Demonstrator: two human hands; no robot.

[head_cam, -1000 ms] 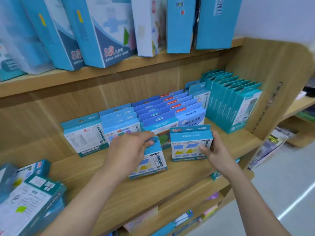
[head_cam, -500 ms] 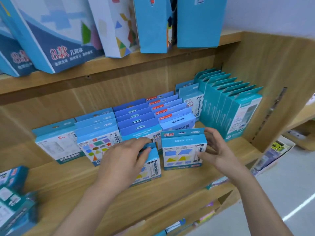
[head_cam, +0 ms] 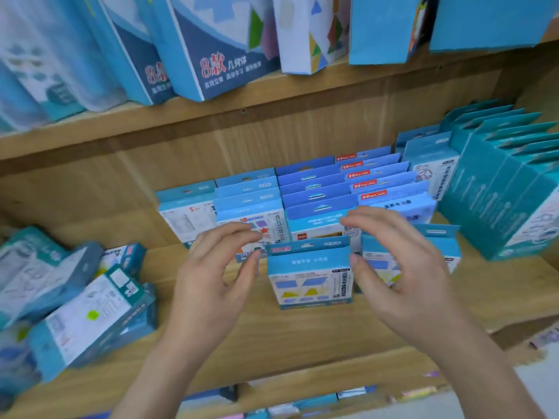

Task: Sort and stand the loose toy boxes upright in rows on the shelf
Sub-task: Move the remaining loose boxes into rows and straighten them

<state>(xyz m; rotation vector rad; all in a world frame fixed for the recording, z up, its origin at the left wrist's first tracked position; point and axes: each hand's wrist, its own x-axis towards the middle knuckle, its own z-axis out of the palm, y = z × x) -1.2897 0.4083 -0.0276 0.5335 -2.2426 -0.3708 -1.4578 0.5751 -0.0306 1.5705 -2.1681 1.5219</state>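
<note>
The small box (head_cam: 310, 273) stands upright at the shelf (head_cam: 272, 334) front; we judge it light, stiff card, best pinched by its side edges. Our left hand (head_cam: 211, 282) at nine o'clock and right hand (head_cam: 402, 267) at three flank it, loosely curved, grasping nothing. Our right palm half-hides another box (head_cam: 441, 249).
</note>
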